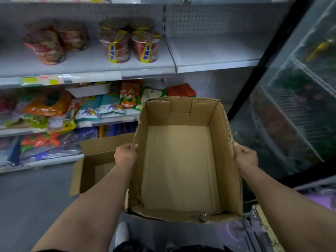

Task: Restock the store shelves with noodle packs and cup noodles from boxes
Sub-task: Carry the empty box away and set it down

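I hold an empty open cardboard box (pixel 181 166) in front of me above the floor. My left hand (pixel 125 154) grips its left wall at the rim. My right hand (pixel 245 156) grips its right wall at the rim. Nothing lies inside the box. On the upper shelf (pixel 87 69) stand red cup noodles (pixel 131 46), with more red cups (pixel 49 44) lying tilted to their left. Noodle packs (pixel 109 104) fill the shelf below.
A second open cardboard box (pixel 94 160) stands on the grey floor to the left, below the held one. The right section of the upper shelf (pixel 214 53) holds nothing. A glass-door cooler (pixel 300 99) stands at the right. My white shoe (pixel 121 233) shows below.
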Action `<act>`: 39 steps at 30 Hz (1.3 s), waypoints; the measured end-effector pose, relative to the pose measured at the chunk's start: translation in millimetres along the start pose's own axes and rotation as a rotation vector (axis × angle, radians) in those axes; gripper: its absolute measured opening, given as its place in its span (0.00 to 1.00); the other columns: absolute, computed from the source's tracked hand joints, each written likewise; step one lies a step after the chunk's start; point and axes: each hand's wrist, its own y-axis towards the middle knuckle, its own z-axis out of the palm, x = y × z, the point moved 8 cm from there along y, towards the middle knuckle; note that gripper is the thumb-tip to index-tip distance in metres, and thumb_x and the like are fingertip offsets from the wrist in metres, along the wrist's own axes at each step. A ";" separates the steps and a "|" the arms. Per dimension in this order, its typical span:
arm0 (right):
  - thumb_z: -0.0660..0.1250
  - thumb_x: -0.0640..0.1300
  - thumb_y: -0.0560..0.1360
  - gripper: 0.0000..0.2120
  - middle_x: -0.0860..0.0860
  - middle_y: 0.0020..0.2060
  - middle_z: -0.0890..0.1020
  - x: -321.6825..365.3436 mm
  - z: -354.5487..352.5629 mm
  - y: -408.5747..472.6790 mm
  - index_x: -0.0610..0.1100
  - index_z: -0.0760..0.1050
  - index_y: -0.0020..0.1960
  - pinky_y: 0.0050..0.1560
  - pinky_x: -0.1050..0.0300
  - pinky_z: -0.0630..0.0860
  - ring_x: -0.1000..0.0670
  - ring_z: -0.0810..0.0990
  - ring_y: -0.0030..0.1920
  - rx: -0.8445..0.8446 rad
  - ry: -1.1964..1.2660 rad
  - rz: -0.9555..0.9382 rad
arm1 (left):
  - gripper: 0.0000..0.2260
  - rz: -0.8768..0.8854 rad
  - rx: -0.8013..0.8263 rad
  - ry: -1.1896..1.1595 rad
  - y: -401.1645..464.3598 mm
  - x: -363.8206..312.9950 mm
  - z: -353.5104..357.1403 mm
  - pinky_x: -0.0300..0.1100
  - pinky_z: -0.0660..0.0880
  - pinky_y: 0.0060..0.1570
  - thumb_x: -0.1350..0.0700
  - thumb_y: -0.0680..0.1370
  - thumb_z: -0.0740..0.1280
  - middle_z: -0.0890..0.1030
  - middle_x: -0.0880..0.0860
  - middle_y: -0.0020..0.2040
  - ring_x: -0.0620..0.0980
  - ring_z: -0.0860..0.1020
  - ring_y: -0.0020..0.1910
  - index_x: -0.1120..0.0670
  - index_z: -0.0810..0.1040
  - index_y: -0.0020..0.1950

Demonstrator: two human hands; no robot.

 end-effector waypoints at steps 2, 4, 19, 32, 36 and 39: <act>0.65 0.57 0.80 0.14 0.48 0.44 0.83 2.9 13.7 -7.6 0.50 0.84 0.54 0.61 0.49 0.78 0.44 0.80 0.49 0.040 -0.016 -0.027 | 0.13 -0.032 -0.059 -0.062 -8.1 19.3 -24.2 0.49 0.77 0.57 0.50 0.79 0.71 0.82 0.53 0.49 0.53 0.79 0.50 0.53 0.82 0.61; 0.65 0.59 0.80 0.13 0.50 0.43 0.83 11.0 34.8 -16.0 0.53 0.83 0.52 0.60 0.47 0.79 0.43 0.81 0.47 0.096 -0.049 -0.075 | 0.12 -0.057 -0.130 -0.096 -18.6 37.7 -54.6 0.46 0.73 0.54 0.50 0.79 0.71 0.82 0.54 0.49 0.55 0.79 0.50 0.54 0.83 0.59; 0.64 0.57 0.81 0.16 0.44 0.44 0.82 91.9 267.5 -179.5 0.46 0.84 0.54 0.52 0.51 0.76 0.42 0.79 0.46 0.616 -0.304 -0.470 | 0.11 -0.353 -0.718 -0.529 -107.7 246.8 -288.6 0.53 0.78 0.59 0.50 0.73 0.77 0.86 0.55 0.45 0.59 0.83 0.49 0.50 0.79 0.35; 0.66 0.48 0.81 0.15 0.43 0.55 0.83 131.9 439.2 -381.1 0.40 0.80 0.63 0.54 0.55 0.72 0.42 0.80 0.54 1.004 -0.376 -0.741 | 0.09 -0.508 -1.101 -0.696 -189.3 355.6 -416.8 0.49 0.78 0.54 0.48 0.74 0.75 0.83 0.53 0.44 0.57 0.81 0.47 0.50 0.78 0.40; 0.65 0.50 0.82 0.14 0.46 0.51 0.84 153.4 486.0 -431.0 0.43 0.82 0.61 0.55 0.52 0.74 0.42 0.80 0.53 1.043 -0.391 -0.794 | 0.07 -0.511 -1.162 -0.717 -179.2 367.6 -462.7 0.46 0.75 0.52 0.50 0.75 0.75 0.82 0.54 0.44 0.56 0.80 0.46 0.52 0.80 0.44; 0.64 0.47 0.83 0.15 0.49 0.54 0.80 178.8 521.4 -469.9 0.40 0.80 0.64 0.53 0.58 0.67 0.42 0.78 0.58 1.041 -0.395 -0.858 | 0.09 -0.525 -1.179 -0.744 -157.8 381.2 -498.8 0.51 0.79 0.55 0.48 0.73 0.76 0.85 0.55 0.46 0.58 0.82 0.47 0.50 0.79 0.41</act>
